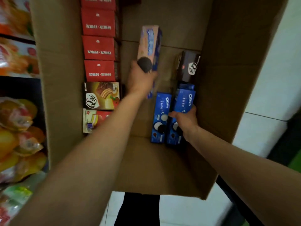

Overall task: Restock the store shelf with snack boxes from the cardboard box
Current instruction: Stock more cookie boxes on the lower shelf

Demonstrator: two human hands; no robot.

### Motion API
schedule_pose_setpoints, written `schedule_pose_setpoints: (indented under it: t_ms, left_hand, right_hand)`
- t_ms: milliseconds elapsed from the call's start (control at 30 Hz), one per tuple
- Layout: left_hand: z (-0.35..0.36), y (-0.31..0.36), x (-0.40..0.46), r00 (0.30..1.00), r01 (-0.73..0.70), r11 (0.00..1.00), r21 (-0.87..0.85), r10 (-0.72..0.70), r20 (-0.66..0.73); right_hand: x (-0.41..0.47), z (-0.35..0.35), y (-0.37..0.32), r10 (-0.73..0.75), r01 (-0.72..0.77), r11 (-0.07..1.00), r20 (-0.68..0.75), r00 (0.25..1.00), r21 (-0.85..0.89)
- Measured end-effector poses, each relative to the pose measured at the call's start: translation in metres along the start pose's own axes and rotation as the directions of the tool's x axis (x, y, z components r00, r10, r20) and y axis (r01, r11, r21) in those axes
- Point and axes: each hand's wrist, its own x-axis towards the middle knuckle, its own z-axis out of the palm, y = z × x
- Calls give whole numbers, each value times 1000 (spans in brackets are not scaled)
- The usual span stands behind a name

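Cardboard box (pixel 228 79): open, fills centre of frame; shelf goods blurred at left edge.

Left hand (pixel 141 79), centre frame: fingers wrapped round lower end of pink-and-blue snack box (pixel 150 46). Box lifted clear of the carton floor, long axis running up the frame, leaning slightly right, free end pointing to top centre. Grip at the near end, so most of the length lies beyond the hand.

Right hand (pixel 185 119), right of centre: clamped on blue Oreo box (pixel 184 101), thumb on its left edge. Long axis up-frame, top tilted slightly right; sits over a second blue box, contact unclear. Third blue Oreo box (pixel 160 117) just beside, lower centre, flat, same axis.

Dark brown box (pixel 189 67): upper right of the Oreo boxes, untouched.

Red boxes (pixel 99 48): column along carton's left wall, upper left.

Judgement: both hands loaded; next move probably lift out leftward, toward shelf. Left hand nearer that side.
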Motion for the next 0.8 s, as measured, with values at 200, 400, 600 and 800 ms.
schedule_pose_setpoints:
  t_ms: [200,400,600,800]
  left_hand:
    - [11,-67,-106,948,205,979,13,-202,246]
    - [25,-96,-105,829,475,848,-237,-340,444]
    - [40,-97,-86,776,548,719,-426,-248,580]
    - [-12,-105,-104,818,553,551,-625,-215,534]
  right_hand:
    - [-12,2,-9,18,-19,997,12,1000,68]
    - [-8,-1,-1,114,-134,986,179,977,98]
    - [-6,1,5,77,-114,987,288,955,114]
    - [-47,11,-18,-106,126,992,392,914,-25]
